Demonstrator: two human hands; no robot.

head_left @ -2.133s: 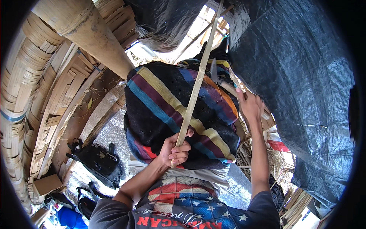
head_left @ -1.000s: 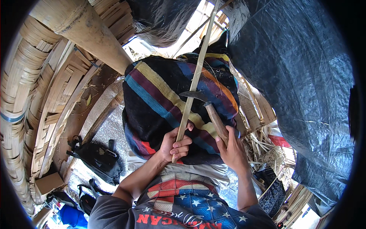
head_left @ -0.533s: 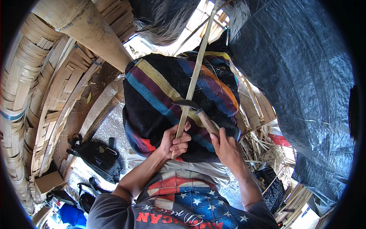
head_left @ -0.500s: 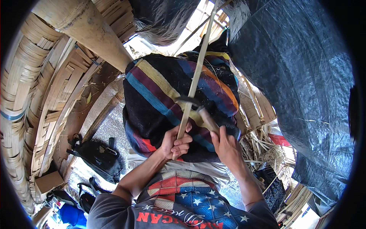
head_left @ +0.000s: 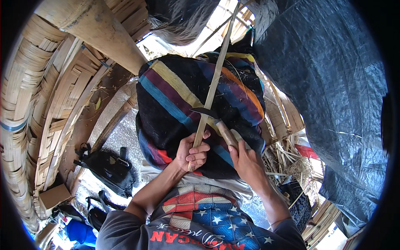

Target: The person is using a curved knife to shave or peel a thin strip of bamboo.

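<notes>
A long pale bamboo strip (head_left: 216, 77) runs from my lap up to the far edge of the view. My left hand (head_left: 193, 152) is wrapped round it near its lower end. With my right hand (head_left: 246, 161) I grip the wooden handle of a knife (head_left: 227, 133), forefinger stretched along the handle. Its dark curved blade (head_left: 204, 111) lies across the strip a little beyond my left hand, seemingly touching it. Beneath both hands a striped dark blanket (head_left: 166, 96) covers my lap, with small shavings on it.
A thick bamboo pole (head_left: 104, 35) slants in at upper left beside a woven bamboo wall (head_left: 25, 96). On the right hangs a dark tarpaulin (head_left: 329, 83). A black bag (head_left: 110, 171) and a cardboard box (head_left: 55, 196) lie left. Bamboo scraps (head_left: 298, 168) are heaped right.
The knife blade, blurred before, now shows sharply at nearly the same place on the strip. Both hands keep their hold, and the view has shifted slightly.
</notes>
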